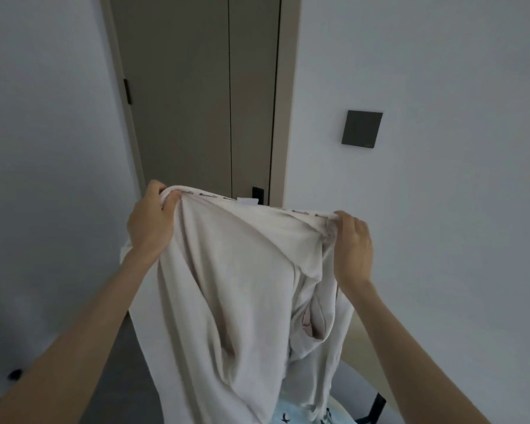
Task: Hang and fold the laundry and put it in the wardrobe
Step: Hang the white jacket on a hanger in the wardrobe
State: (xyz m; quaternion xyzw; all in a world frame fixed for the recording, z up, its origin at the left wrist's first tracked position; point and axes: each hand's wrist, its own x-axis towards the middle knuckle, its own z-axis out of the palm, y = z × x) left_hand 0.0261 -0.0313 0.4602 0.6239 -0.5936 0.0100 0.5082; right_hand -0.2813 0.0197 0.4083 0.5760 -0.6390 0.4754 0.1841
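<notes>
While both hands, left hand (149,220) and right hand (352,243), grip the pale garment (236,286), its waistband (251,202) writing looks too blurry to read.

Bare forearms (89,325) lead to the left hand (149,223) and right hand (354,249).

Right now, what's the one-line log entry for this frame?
action: holding garment up | left hand: grips top edge | right hand: grips top edge | state: hanging, unfolded | behind: door
</notes>
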